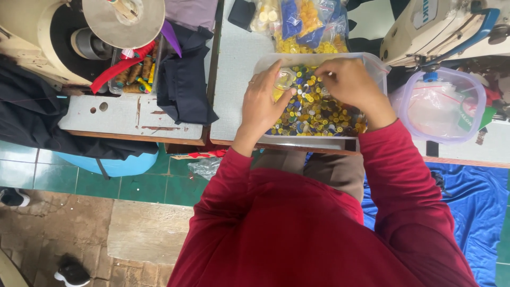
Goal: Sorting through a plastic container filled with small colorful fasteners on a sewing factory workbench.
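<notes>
Currently both hands sit over the clear tray [372, 64] of mixed yellow and blue buttons [319, 114] at the tabletop [234, 64] edge. Left hand [263, 101]: fingers curled around a small clear cup [285, 79], clamped on it. Right hand [350, 82]: fingers bunched together, tips down in the buttons; can't tell if they pinch one. Bags of buttons [303, 24] lie behind the tray.

2 hands [260, 101] [348, 82], 1 clear button tub [372, 64], 2 sewing machines [53, 37] [441, 26], 1 lidded purple-rim container [441, 106], approx. 3 button bags [303, 24] at table's far edge.
</notes>
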